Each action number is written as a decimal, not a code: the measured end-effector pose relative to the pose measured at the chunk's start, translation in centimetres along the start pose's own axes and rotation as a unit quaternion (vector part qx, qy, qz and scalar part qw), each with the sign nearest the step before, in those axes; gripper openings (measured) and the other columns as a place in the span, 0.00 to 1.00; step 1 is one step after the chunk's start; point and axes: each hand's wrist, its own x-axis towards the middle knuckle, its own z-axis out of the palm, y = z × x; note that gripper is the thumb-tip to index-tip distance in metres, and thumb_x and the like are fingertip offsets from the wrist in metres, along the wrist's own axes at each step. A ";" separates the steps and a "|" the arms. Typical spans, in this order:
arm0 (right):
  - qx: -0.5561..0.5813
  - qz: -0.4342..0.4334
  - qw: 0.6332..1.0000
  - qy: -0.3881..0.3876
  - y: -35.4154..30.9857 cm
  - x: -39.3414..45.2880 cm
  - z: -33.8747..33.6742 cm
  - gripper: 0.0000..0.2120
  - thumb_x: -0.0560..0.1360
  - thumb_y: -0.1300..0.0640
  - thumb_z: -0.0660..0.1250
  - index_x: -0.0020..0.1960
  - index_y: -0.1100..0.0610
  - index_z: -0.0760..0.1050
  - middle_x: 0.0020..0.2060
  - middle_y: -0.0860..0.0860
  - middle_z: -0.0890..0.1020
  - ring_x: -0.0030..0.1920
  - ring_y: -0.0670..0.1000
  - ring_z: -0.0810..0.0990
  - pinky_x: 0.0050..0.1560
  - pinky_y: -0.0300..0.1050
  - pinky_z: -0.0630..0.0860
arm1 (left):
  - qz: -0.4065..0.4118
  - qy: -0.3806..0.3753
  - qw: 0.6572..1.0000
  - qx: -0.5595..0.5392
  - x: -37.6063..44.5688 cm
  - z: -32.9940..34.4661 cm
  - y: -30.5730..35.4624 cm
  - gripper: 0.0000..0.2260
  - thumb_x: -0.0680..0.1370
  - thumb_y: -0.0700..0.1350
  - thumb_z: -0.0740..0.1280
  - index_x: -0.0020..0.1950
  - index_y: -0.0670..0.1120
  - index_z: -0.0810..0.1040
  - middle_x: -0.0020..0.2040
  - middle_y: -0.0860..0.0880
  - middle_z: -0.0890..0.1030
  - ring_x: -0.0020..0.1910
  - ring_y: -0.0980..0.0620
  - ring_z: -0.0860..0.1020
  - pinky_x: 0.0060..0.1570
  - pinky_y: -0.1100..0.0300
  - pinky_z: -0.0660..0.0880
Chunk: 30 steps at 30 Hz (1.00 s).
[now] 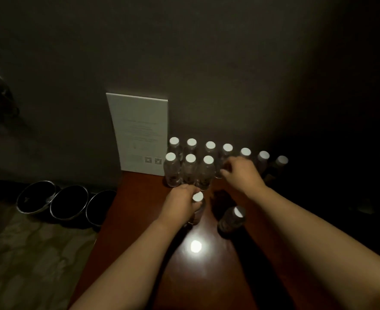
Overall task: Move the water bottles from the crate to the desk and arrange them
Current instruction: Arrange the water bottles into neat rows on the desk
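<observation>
Against the far wall on the desk [139, 220]: back row [210, 146] of seven water bottles, front row [190, 168] of three. Nearer, left hand [180, 204] gripping a fourth bottle [197, 209]; right hand [240, 173] curled on a back-row bottle [225, 153]. One loose bottle [232, 219] unplaced. Crate unseen. Probably nearly done

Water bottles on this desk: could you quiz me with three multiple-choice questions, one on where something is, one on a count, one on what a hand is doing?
1. Where does the white card stand?
A. against the wall, left of the bottles
B. flat at the desk's near edge
C. on the floor

2. How many metal bowls lie on the floor?
A. one
B. three
C. five

3. What is the left hand doing?
A. lying flat on the desk
B. pointing at the wall
C. holding a bottle

Answers: 1 A, it leans upright beside the rows; 2 B, three rims show side by side; 3 C, fingers wrap below the cap.
</observation>
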 end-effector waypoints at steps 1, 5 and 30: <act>-0.010 0.000 1.000 -0.016 0.4 -0.8 -0.2 0.13 0.75 0.51 0.69 0.56 0.56 0.80 0.52 0.56 0.82 0.54 0.56 0.81 0.55 0.47 0.75 | 0.003 0.000 1.000 0.002 0.1 0.0 0.1 0.18 0.73 0.45 0.73 0.62 0.47 0.80 0.58 0.46 0.81 0.57 0.46 0.78 0.57 0.55 0.75; -0.053 0.004 0.995 -0.090 1.9 -3.7 -0.6 0.11 0.76 0.53 0.68 0.57 0.55 0.80 0.55 0.55 0.83 0.57 0.55 0.80 0.57 0.44 0.73 | 0.026 -0.014 1.000 0.010 0.7 0.0 0.9 0.18 0.71 0.46 0.74 0.60 0.46 0.80 0.56 0.45 0.81 0.55 0.46 0.79 0.55 0.55 0.74; -0.086 -0.014 0.986 -0.145 2.8 -6.3 -0.9 0.09 0.73 0.56 0.67 0.50 0.59 0.80 0.48 0.57 0.83 0.50 0.57 0.81 0.51 0.47 0.78 | 0.037 -0.006 0.999 0.007 0.1 2.7 4.9 0.18 0.73 0.47 0.72 0.63 0.45 0.79 0.58 0.44 0.80 0.57 0.45 0.78 0.54 0.56 0.71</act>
